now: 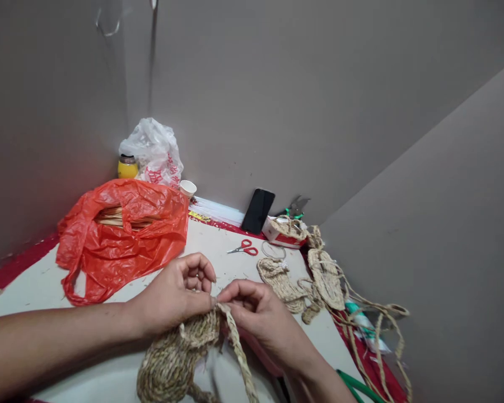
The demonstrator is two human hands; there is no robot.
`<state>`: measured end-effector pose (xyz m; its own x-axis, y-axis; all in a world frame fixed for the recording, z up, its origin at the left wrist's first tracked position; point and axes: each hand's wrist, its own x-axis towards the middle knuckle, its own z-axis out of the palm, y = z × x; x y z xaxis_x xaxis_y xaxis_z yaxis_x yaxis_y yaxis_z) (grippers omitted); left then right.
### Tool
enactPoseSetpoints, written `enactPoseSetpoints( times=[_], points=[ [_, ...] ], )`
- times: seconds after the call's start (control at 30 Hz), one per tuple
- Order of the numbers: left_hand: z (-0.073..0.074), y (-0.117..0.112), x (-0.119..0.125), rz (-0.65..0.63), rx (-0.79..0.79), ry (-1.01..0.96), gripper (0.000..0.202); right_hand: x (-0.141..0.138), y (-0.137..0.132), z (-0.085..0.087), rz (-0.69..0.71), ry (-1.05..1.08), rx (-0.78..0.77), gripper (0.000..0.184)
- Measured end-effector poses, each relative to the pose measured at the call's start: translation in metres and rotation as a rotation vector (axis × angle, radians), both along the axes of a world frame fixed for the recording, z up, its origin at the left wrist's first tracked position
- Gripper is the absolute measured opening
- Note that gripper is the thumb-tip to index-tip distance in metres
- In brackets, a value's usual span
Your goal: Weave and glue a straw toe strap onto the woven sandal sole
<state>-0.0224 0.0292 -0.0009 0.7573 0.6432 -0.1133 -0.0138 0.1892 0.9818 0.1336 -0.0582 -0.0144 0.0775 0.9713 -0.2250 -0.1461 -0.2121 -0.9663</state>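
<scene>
A person's left forearm (63,331), at lower left of the frame, and right forearm (315,366), at lower right, show bare to the picture's edge; the left hand (171,295) and right hand (261,318) are likewise bare.

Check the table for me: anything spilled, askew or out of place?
Just untidiness: loose cords sprawl in a tangle around a green-and-white packet at the table's right edge. I see no obvious spill, and the visible part of the woven piece shows no clear damage.

A jar (127,168), white bag (153,146) and cup (188,188) stand near the tabletop's (208,238) far left corner. A phone (258,211) leans at its far edge.
</scene>
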Motion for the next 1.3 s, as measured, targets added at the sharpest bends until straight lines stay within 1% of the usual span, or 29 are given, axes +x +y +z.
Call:
enactPoseSetpoints(
  times=[0.1, 0.27, 0.33, 0.4, 0.53, 0.6, 0.67, 0.7, 0.77, 0.83, 0.9, 1.0, 1.17, 1.3],
  points=[
    [-0.002, 0.000, 0.001, 0.023, -0.006, -0.005, 0.025, -0.001, 0.000, -0.007, -0.013, 0.051, -0.018, 0.024],
    [-0.002, 0.005, 0.001, 0.039, -0.042, -0.006, 0.023, 0.001, 0.000, -0.006, 0.029, 0.155, -0.044, 0.027],
    [-0.001, 0.008, 0.000, 0.035, -0.043, -0.021, 0.022, 0.001, 0.000, -0.006, 0.015, 0.180, -0.048, 0.029],
    [0.000, 0.011, 0.000, 0.003, -0.062, -0.041, 0.023, 0.000, 0.002, -0.007, -0.030, 0.185, -0.038, 0.030],
    [-0.004, 0.014, 0.001, -0.098, -0.190, -0.009, 0.025, 0.000, 0.004, -0.004, -0.133, 0.085, -0.035, 0.033],
    [-0.008, 0.014, 0.003, -0.096, -0.230, 0.023, 0.025, 0.001, 0.005, 0.000, -0.129, -0.046, -0.017, 0.033],
    [-0.012, 0.013, 0.004, -0.063, -0.247, 0.023, 0.025, 0.005, 0.003, 0.004, -0.094, -0.271, 0.068, 0.028],
    [-0.013, 0.012, 0.005, -0.047, -0.248, 0.014, 0.025, 0.008, 0.002, 0.005, -0.076, -0.419, 0.150, 0.027],
    [-0.013, 0.008, 0.006, -0.015, -0.235, -0.001, 0.025, 0.014, -0.001, 0.004, -0.041, -0.716, 0.369, 0.032],
    [-0.012, 0.004, 0.006, 0.018, -0.196, -0.009, 0.023, 0.018, -0.005, 0.002, -0.006, -0.903, 0.576, 0.032],
    [-0.012, 0.001, 0.005, 0.038, -0.146, -0.025, 0.021, 0.020, -0.007, 0.001, 0.024, -0.969, 0.708, 0.025],
    [-0.013, -0.002, 0.006, 0.051, -0.085, -0.053, 0.019, 0.018, -0.007, 0.001, 0.044, -1.002, 0.789, 0.021],
    [-0.019, -0.002, 0.007, 0.097, -0.030, -0.033, 0.018, 0.010, -0.004, 0.002, 0.010, -1.017, 0.793, 0.015],
    [-0.021, -0.002, 0.006, 0.110, -0.044, -0.040, 0.019, 0.005, -0.003, -0.004, -0.015, -1.046, 0.804, 0.016]
  ],
)
